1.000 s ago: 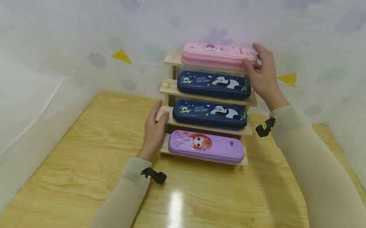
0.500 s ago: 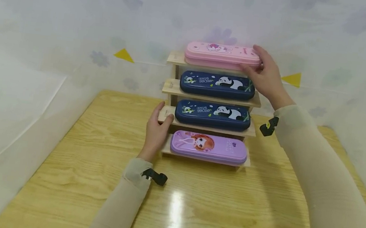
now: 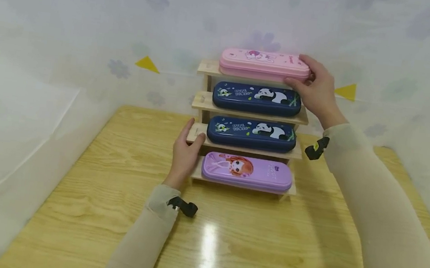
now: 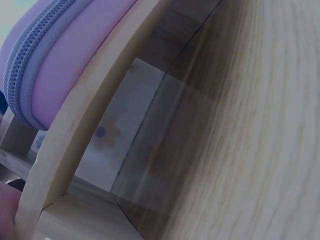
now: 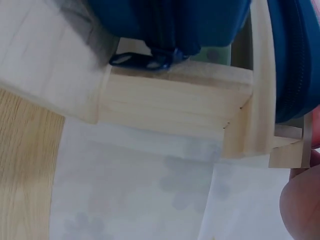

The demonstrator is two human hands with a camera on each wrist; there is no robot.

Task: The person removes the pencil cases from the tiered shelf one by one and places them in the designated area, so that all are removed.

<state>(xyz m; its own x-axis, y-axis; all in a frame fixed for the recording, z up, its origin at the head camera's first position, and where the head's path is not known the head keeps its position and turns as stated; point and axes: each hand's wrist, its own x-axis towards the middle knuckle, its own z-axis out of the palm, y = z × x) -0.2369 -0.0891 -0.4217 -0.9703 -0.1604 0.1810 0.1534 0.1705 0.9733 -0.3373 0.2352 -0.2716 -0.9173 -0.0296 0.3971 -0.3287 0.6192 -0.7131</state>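
A stepped wooden rack stands on the table, with a pencil case on each tier. My right hand holds the right end of the pink bunny pencil case on the top tier, thumb in front and fingers behind. Two dark blue panda pencil cases lie on the middle tiers, and a purple pencil case with a girl's picture on the lowest. At the rack's left end my left hand grips the lower middle tier, its thumb on the board. Its other fingers are partly hidden.
The wood-grain table extends around the rack. A pale flowered sheet hangs behind it and at the sides, with yellow triangles on it. A small black camera mount sits on the left wrist.
My right hand has closed from spread fingers onto the pink pencil case's end. My left thumb has come closer to the rack's board. The head view has shifted slightly.
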